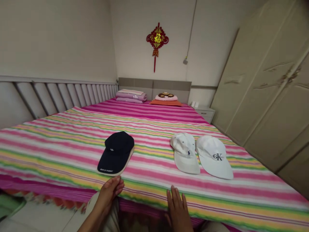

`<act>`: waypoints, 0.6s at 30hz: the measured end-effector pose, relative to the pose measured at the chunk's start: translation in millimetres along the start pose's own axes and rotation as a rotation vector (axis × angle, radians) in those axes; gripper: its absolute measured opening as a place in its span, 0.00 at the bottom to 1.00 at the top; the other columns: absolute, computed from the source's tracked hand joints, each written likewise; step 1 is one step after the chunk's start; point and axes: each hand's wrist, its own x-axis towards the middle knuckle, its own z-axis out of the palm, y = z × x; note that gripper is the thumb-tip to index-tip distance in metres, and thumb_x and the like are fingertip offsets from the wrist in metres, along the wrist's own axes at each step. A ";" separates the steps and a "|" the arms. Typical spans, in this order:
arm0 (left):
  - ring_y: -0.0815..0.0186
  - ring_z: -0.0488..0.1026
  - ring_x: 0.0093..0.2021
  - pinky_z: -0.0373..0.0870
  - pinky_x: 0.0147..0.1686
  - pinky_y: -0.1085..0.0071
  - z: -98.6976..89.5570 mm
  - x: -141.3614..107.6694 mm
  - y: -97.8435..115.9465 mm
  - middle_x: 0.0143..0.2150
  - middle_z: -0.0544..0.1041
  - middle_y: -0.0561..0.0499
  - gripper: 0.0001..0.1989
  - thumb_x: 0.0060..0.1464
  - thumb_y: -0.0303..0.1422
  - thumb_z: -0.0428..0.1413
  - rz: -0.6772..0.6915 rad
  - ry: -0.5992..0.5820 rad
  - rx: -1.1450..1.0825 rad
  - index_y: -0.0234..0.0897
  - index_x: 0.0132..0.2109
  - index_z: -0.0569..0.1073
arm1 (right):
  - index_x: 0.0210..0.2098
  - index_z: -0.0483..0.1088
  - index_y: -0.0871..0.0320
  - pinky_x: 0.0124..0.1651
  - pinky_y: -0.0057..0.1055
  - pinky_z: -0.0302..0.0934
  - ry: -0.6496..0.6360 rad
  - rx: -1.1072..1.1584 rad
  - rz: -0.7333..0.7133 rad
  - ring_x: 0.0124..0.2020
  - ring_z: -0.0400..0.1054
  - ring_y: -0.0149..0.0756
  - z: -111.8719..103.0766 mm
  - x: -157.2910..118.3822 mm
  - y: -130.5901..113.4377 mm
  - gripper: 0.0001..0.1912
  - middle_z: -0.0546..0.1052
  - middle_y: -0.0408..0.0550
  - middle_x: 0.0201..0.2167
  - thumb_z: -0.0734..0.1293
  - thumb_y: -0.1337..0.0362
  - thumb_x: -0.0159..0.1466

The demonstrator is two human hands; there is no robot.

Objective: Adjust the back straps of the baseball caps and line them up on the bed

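Note:
A navy cap with a pale edge to its brim lies on the striped bed sheet, its brim towards me. Just below that brim is my left hand, fingers loosely bent and a little apart, with nothing visible in them. Whether its fingertips touch the brim is hard to tell. My right hand rests palm down on the near edge of the bed, fingers stretched out. Beyond it, to the right, a white cap with a small dark logo sits beside a larger white cap with "CK" lettering.
The striped sheet covers the near part of the bed. Folded purple bedding and a pink and orange pile lie by the headboard. A metal railing runs along the left; a wardrobe stands at right.

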 end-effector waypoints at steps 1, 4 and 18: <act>0.70 0.73 0.24 0.70 0.26 0.76 -2.0 -0.5 4.0 0.25 0.75 0.49 0.08 0.44 0.27 0.58 0.007 0.029 -0.019 0.31 0.34 0.69 | 0.57 0.53 0.61 0.56 0.52 0.36 0.000 0.001 -0.001 0.60 0.42 0.53 2.2 -0.8 0.6 0.33 0.55 0.60 0.59 0.62 0.64 0.52; 0.69 0.72 0.22 0.70 0.23 0.75 -5.5 -1.8 14.3 0.23 0.74 0.48 0.04 0.46 0.26 0.56 0.016 0.118 -0.056 0.30 0.30 0.68 | 0.56 0.56 0.63 0.56 0.53 0.36 0.011 -0.010 0.004 0.61 0.38 0.53 2.3 -1.0 0.3 0.34 0.55 0.62 0.59 0.63 0.66 0.49; 0.66 0.75 0.29 0.73 0.29 0.71 -0.5 -11.1 29.0 0.28 0.75 0.46 0.04 0.51 0.23 0.50 0.026 0.265 -0.237 0.30 0.31 0.69 | 0.57 0.52 0.64 0.54 0.54 0.41 0.026 -0.061 0.017 0.61 0.38 0.54 -6.7 -0.2 -4.8 0.35 0.58 0.65 0.57 0.61 0.68 0.50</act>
